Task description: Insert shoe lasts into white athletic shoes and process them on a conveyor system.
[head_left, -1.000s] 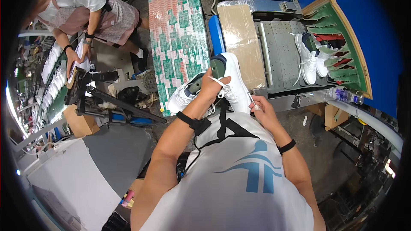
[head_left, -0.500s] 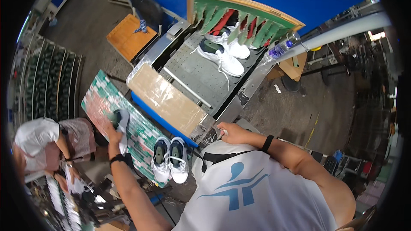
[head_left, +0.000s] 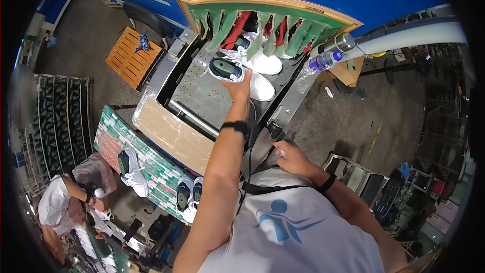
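My left hand (head_left: pixel 239 88) reaches over the grey perforated conveyor bed (head_left: pixel 194 91) and grips the side of a white sneaker (head_left: pixel 262 88) with a dark green inside. Right behind it another white sneaker (head_left: pixel 267 63) sits partly under green and red curtain strips (head_left: pixel 262 35). Close to my body, my right hand (head_left: pixel 294 158) is closed around a slim white stick-like thing (head_left: pixel 280 152), most of it hidden by the fingers. On the green, white and red patterned board (head_left: pixel 108 131) at left lie a single white sneaker (head_left: pixel 134 173) and a pair of sneakers (head_left: pixel 185 198), partly behind my left arm.
A cardboard-covered ledge (head_left: pixel 174 126) borders the conveyor's near end. Bottles (head_left: pixel 326 60) stand on its right rail. An orange slatted stool (head_left: pixel 129 55) is at far left, above a rack of dark shoe parts (head_left: pixel 60 116). A co-worker (head_left: pixel 68 197) works at lower left.
My left hand has left the single sneaker on the patterned board and moved right and forward onto the conveyor sneaker. My right hand has shifted slightly right, still holding the white thing.
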The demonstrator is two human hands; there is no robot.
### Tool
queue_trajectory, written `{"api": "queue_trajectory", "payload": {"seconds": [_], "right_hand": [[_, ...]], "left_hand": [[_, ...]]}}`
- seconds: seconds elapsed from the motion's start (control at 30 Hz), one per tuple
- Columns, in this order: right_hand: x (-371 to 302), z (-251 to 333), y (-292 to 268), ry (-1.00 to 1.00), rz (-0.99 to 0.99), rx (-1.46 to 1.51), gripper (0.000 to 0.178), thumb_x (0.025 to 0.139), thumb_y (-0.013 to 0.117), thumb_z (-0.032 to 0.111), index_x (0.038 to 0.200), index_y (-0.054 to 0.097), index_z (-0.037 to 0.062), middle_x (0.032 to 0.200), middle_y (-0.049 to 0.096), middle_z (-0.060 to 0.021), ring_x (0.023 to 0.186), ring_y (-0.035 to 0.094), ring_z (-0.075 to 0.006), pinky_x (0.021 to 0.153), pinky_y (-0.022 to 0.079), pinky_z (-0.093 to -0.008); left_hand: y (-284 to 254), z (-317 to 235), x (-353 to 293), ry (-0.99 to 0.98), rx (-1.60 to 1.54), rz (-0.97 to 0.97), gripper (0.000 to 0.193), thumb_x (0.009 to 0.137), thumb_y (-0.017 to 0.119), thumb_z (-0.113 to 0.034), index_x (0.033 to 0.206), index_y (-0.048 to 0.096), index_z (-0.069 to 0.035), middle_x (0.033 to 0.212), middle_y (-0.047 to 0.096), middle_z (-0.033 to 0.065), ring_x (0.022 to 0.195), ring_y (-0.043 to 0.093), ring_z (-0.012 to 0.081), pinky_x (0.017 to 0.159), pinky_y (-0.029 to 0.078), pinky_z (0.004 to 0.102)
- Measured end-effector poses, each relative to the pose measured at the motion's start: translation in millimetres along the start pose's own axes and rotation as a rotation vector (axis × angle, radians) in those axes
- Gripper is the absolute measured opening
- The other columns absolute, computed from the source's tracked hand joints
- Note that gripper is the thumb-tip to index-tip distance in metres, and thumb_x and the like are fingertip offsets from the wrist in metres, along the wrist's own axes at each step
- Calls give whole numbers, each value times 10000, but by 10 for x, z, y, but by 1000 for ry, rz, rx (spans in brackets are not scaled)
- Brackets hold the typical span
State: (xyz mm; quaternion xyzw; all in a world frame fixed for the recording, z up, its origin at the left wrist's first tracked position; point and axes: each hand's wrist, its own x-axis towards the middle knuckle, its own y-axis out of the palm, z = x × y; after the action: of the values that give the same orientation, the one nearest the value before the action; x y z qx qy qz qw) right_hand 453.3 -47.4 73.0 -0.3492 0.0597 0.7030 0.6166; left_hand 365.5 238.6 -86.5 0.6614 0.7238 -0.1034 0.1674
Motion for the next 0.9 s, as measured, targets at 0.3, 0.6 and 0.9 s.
{"api": "queue_trajectory", "payload": {"seconds": [0.3,0.6,0.9], "right_hand": [[-30,-445,-269,78,-82,185,485,928,633,18,1409,581,41,1157,678,-93,1093,651,-198,988,517,-351],[384,-102,439,-284,68,90,481,908,659,40,1380,569,21,1110,710,-149,1017,700,-266,947,551,-386],[102,822,1410,-497,374,-143,566,877,661,29,1434,560,7,1124,698,-164,1008,693,-336,940,541,-432]], "left_hand": [[-1055,-589,-430,-309,-270,297,552,1002,757,-375,1426,624,-47,1269,749,64,1159,719,238,992,570,425],[-3024,-817,-2183,-194,91,75,816,921,862,-237,1572,449,29,1371,673,104,1246,665,211,1069,526,357],[-3584,-573,-2707,-283,851,164,698,900,860,-193,1443,480,26,966,765,187,785,779,277,709,607,404]]}}
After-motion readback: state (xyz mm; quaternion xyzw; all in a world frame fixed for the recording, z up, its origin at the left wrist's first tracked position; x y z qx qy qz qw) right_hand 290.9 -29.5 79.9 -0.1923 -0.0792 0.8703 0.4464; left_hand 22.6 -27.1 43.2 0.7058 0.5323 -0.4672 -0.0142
